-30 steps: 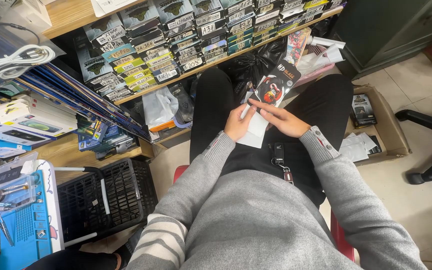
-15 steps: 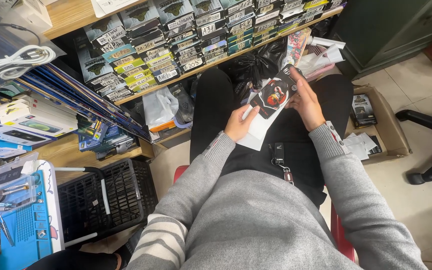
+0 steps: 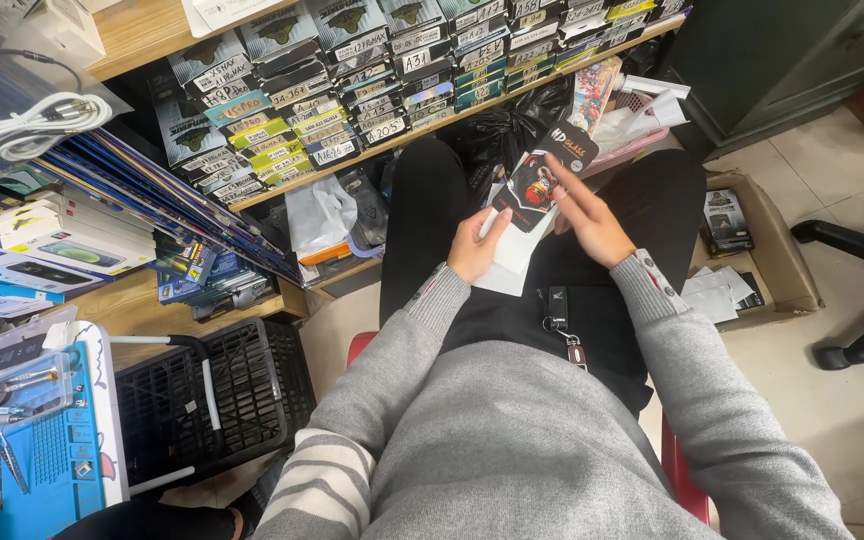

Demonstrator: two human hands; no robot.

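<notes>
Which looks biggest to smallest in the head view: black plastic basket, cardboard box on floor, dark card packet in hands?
1. black plastic basket
2. cardboard box
3. dark card packet

The basket is nearer the camera, so its lead over the box is unsure.

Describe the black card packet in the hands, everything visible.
The flat black rectangular card packet has a glossy printed face with a red and white graphic and a rounded top. It is held tilted over the lap, stacked on white paper sleeves. The left hand grips its lower edge; the right hand lies against its right side.
</notes>
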